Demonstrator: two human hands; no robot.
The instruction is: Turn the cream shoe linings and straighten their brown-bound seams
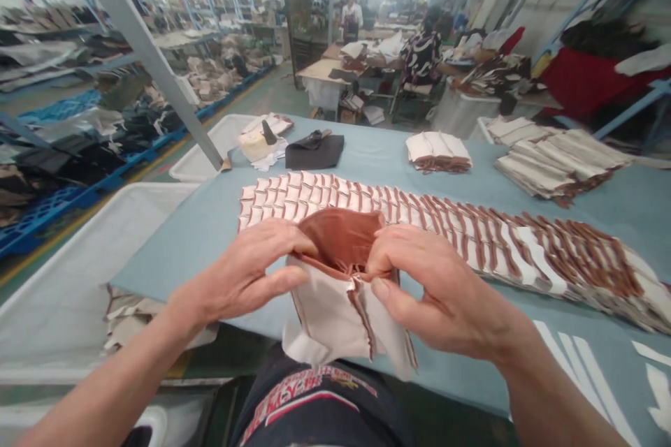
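A sewn piece [328, 307], off-white outside and brown inside, is held upright at the near edge of the table with its mouth spread into a loop. It looks like a boot upper turned inside out. My left hand [256, 265] grips the left side of its rim, fingers inside and thumb outside. On the right, my right hand [424, 279] pinches the rim beside a raised seam, where loose threads show. Just beyond lies a long overlapping row of similar pieces [419, 216] on the blue tabletop [367, 147].
White strips [587, 370] lie at the right. Stacked pieces [439, 150] and a larger pile [560, 157] stand farther back, near a dark cloth [314, 151]. A metal post [152, 56] rises at the left, beside white bins [99, 244]. People [422, 49] are in the background.
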